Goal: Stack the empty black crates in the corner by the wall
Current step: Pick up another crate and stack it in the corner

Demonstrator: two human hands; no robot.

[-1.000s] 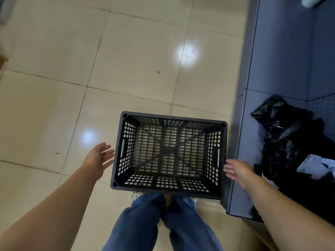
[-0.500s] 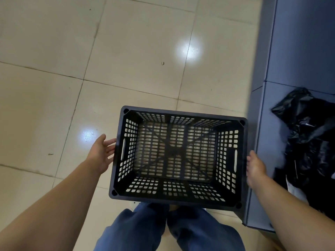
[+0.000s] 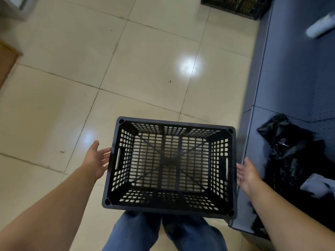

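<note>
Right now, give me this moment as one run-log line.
phase: carrying | black crate: empty, upright | left hand: open palm on left wall | right hand: open palm on right wall | second crate: far, ahead

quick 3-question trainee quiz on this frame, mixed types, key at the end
1. True or false: the black crate has items inside.
2. Which hand is nearest the dark shelf unit? A) left hand B) right hand
3. Fill in: the crumpled black plastic bag lies on the ____ unit.

Key: 1 false, its floor shows bare through the mesh. 2 B. 3 shelf.
</note>
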